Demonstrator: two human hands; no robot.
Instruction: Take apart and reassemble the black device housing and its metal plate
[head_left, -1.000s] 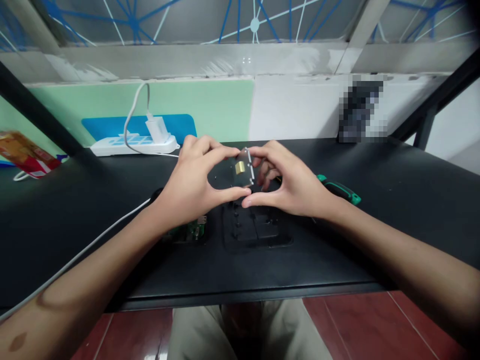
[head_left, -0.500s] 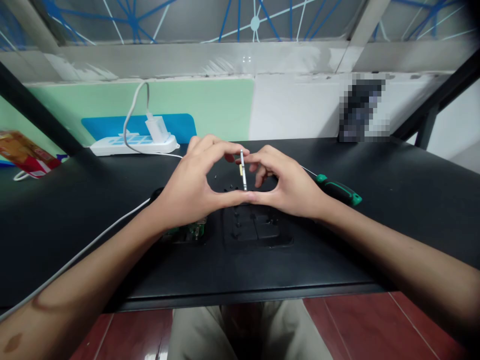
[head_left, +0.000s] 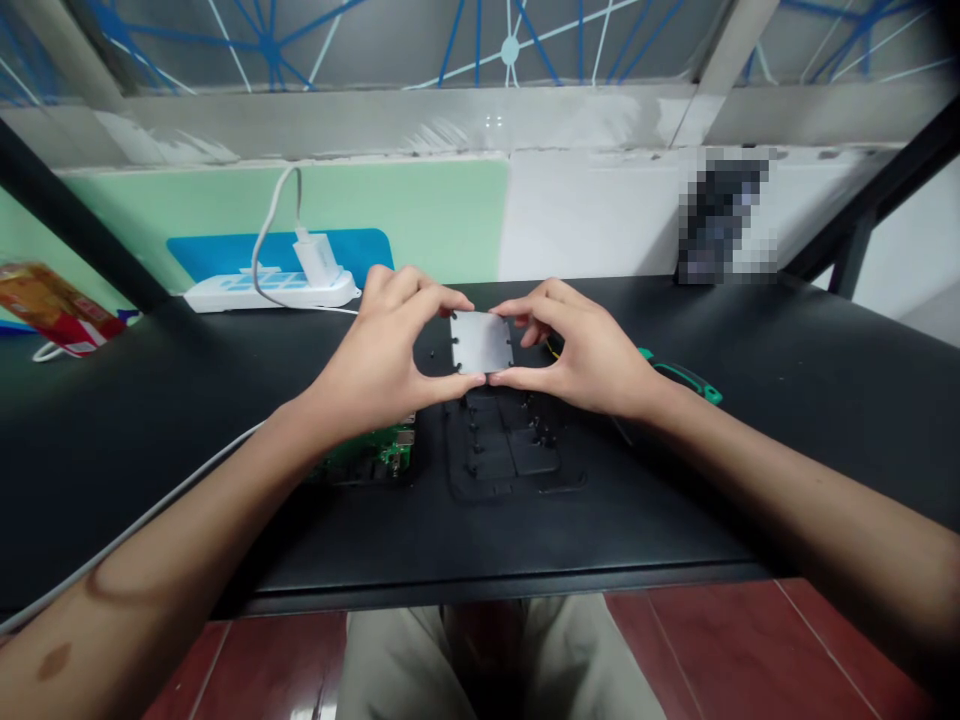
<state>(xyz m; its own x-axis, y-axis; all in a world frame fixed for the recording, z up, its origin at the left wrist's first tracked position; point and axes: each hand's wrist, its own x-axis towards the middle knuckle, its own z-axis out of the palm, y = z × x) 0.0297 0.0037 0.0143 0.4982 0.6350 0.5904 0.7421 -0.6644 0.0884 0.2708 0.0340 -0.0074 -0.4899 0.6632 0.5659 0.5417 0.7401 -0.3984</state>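
Observation:
Between both hands I hold a small silver metal plate (head_left: 481, 342) with notches along its left and right edges, its flat face toward me. My left hand (head_left: 401, 345) pinches its left part, thumb below and fingers above. On the right side my right hand (head_left: 581, 335) grips it the same way. Beneath the plate a black plastic cover (head_left: 517, 450) with raised posts lies on the table. A green circuit board (head_left: 386, 450) in a dark case rests left of that cover, partly hidden by my left hand and wrist.
A green-and-black screwdriver handle (head_left: 686, 380) lies right of my right hand. At the back left stand a white power strip (head_left: 270, 290) with a charger (head_left: 316, 258) and a white cable. A red and orange packet (head_left: 60, 305) is at far left. A pixelated dark object (head_left: 720, 220) leans against the wall.
The plate has turned from edge-on to showing its broad silver face. Both hands keep hold of it; the right hand has shifted slightly right and its fingers have spread around the plate's edge.

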